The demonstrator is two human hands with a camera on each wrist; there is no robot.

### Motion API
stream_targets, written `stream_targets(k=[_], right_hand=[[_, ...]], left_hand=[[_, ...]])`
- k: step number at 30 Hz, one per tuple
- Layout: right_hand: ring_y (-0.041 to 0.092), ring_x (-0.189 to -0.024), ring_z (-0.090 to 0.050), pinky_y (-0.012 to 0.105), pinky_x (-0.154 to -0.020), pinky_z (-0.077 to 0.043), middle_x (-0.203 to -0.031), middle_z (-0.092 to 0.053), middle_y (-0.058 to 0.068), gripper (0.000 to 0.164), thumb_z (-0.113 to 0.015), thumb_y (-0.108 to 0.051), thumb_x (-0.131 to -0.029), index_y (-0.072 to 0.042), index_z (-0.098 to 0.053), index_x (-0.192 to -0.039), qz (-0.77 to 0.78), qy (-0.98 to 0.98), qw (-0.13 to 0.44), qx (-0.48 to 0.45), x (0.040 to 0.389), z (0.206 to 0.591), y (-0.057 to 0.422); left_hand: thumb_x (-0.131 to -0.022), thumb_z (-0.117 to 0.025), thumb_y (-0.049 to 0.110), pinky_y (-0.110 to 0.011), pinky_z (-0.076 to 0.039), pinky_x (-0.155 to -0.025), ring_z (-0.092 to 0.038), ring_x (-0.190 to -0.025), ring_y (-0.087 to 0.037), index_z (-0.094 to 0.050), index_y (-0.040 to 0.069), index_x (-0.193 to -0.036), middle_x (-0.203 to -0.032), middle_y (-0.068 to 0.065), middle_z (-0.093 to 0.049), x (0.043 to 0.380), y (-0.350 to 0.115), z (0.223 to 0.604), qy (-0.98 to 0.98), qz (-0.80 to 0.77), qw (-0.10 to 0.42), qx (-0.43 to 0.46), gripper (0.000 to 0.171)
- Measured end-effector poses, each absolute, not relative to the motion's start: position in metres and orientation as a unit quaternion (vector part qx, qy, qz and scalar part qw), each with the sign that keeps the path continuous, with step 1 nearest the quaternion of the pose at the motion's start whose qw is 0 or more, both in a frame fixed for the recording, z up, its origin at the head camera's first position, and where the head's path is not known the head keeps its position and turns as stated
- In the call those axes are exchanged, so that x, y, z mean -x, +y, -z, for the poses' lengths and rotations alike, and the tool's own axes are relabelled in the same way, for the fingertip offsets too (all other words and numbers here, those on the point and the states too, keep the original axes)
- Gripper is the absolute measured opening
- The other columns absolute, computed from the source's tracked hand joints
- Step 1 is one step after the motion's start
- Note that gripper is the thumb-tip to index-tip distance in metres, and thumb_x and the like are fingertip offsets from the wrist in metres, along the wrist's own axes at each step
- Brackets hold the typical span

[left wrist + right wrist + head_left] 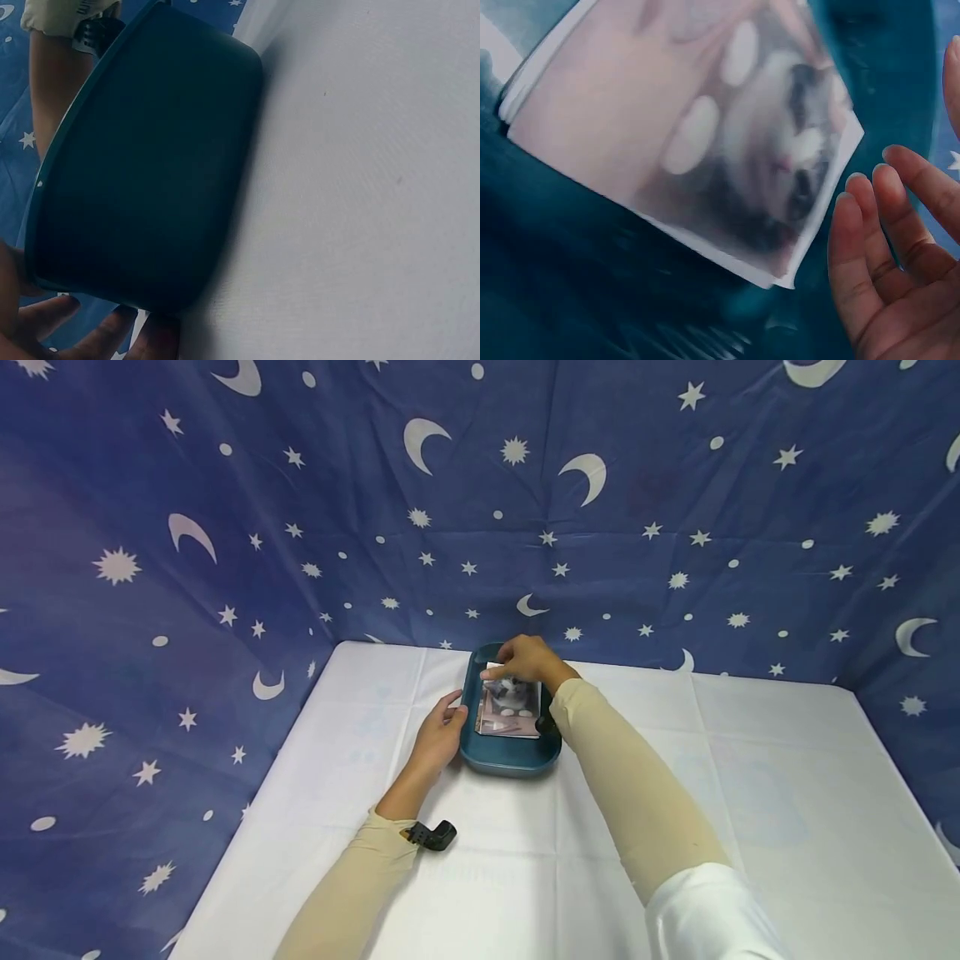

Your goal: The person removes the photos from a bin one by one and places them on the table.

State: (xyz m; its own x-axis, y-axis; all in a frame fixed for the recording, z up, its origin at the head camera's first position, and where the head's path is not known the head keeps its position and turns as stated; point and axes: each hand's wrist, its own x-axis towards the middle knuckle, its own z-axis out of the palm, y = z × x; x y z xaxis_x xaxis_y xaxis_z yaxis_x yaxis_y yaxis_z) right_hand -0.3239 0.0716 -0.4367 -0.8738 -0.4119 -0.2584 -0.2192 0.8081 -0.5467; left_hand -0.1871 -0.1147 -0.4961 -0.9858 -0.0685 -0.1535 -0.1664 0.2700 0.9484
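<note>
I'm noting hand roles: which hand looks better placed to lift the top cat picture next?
Probably the right hand: it is over the tray, its fingers close to the cat picture. The left hand is outside, at the tray's side.

Head view looks forward-down from above; left wrist's close side view shares its teal tray (150,157), right wrist's close-up its cat photo (697,142).
</note>
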Motion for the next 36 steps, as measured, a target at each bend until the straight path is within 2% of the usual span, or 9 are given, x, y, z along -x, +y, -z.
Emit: stream_targets(k=[11, 15, 20, 27, 32, 36], right_hand=[[0.032, -0.137, -0.049, 0.047, -0.110, -0.046, -0.143, -0.061, 0.011, 0.061, -0.081, -0.049, -0.085, -0.012, -0.069, -0.132, 0.251, 0.937, 0.200, 0.135, 0.331, 0.457, 0.068], [0.031, -0.132, -0.051, 0.046, -0.108, -0.047, -0.141, -0.061, 0.011, 0.059, -0.084, -0.047, -0.083, -0.012, -0.071, -0.128, 0.249, 0.939, 0.203, 0.125, 0.332, 0.460, 0.067], [0.026, -0.114, -0.055, 0.042, -0.100, -0.050, -0.130, -0.064, 0.009, 0.051, -0.087, -0.045, -0.080, -0.014, -0.073, -0.119, 0.233, 0.943, 0.205, 0.121, 0.333, 0.464, 0.067], [0.022, -0.096, -0.057, 0.034, -0.082, -0.049, -0.102, -0.066, 0.004, 0.035, -0.090, -0.036, -0.079, -0.015, -0.071, -0.101, 0.208, 0.947, 0.195, 0.146, 0.328, 0.464, 0.068], [0.021, -0.091, -0.057, 0.031, -0.076, -0.049, -0.099, -0.064, 0.003, 0.031, -0.090, -0.029, -0.079, -0.012, -0.068, -0.094, 0.209, 0.946, 0.198, 0.151, 0.327, 0.466, 0.069], [0.021, -0.088, -0.057, 0.032, -0.074, -0.048, -0.093, -0.063, 0.003, 0.033, -0.091, -0.032, -0.078, -0.012, -0.067, -0.089, 0.203, 0.946, 0.194, 0.159, 0.328, 0.467, 0.069]], left_hand=[[-0.108, -0.049, 0.031, -0.053, -0.046, -0.107, -0.056, -0.133, -0.035, -0.046, 0.023, -0.154, -0.137, -0.016, -0.062, 0.190, -0.116, 0.502, 0.801, -0.595, 0.030, 0.067, 0.047], [-0.108, -0.049, 0.032, -0.052, -0.046, -0.106, -0.056, -0.133, -0.035, -0.047, 0.025, -0.153, -0.136, -0.015, -0.062, 0.189, -0.115, 0.501, 0.801, -0.594, 0.030, 0.071, 0.046], [-0.108, -0.049, 0.032, -0.052, -0.046, -0.107, -0.056, -0.133, -0.035, -0.048, 0.026, -0.153, -0.136, -0.015, -0.061, 0.189, -0.115, 0.502, 0.803, -0.591, 0.028, 0.072, 0.045], [-0.108, -0.049, 0.034, -0.050, -0.046, -0.104, -0.058, -0.128, -0.032, -0.048, 0.029, -0.152, -0.135, -0.013, -0.062, 0.188, -0.114, 0.500, 0.805, -0.589, 0.029, 0.074, 0.045], [-0.108, -0.049, 0.034, -0.049, -0.047, -0.103, -0.060, -0.126, -0.032, -0.048, 0.027, -0.153, -0.135, -0.014, -0.062, 0.188, -0.114, 0.501, 0.804, -0.590, 0.029, 0.073, 0.045], [-0.108, -0.049, 0.033, -0.050, -0.047, -0.104, -0.059, -0.127, -0.032, -0.048, 0.026, -0.153, -0.136, -0.014, -0.061, 0.188, -0.114, 0.501, 0.801, -0.594, 0.028, 0.074, 0.046]])
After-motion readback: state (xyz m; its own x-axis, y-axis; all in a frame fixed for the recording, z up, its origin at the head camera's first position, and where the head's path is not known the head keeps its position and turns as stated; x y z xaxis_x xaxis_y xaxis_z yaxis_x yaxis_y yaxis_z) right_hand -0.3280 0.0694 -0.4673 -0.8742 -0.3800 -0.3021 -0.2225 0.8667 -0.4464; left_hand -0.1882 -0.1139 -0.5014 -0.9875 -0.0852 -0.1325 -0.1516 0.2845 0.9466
